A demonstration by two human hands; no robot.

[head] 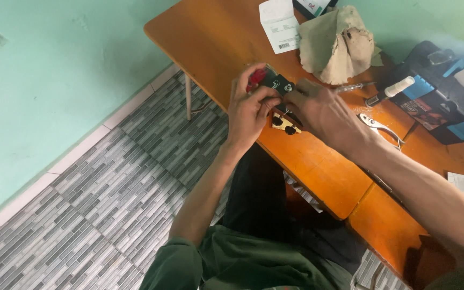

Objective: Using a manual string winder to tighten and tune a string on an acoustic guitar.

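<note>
Head view, read left to right. Left third of the frame: pale green wall above a floor of grey brick-pattern tiles (108,204); nothing here is handled. Centre: the left hand (247,110) is curled closed, thumb and fingertips pinching a small black component (276,84) with a red part (256,78) at its upper-left end, held just above the orange wooden table (318,166). The right hand (323,113) meets it from the right, its fingers bent down against the same component; whether it grips or only presses cannot be told, since the fingertips are hidden. Directly below the 2 hands a small tan plate with 2 dark round knobs (284,124) rests on the table edge, touching or just beside the thumbs.

Judgement on technique: with so small a part, the work is best kept low over the table and steadied by the left pinch while the right fingers do the fine adjustment, so that anything dropped lands on the wood and not the tiles.

Right of the hands: pliers (379,128) lie just beside the right wrist, a slim screwdriver (354,86) and a white-and-black tube (390,91) near them, a crumpled grey-brown cloth (335,44) and a white paper slip (280,24) above, and a black-and-blue tool case (447,102) at far right. The pliers crowd the right forearm's path.
</note>
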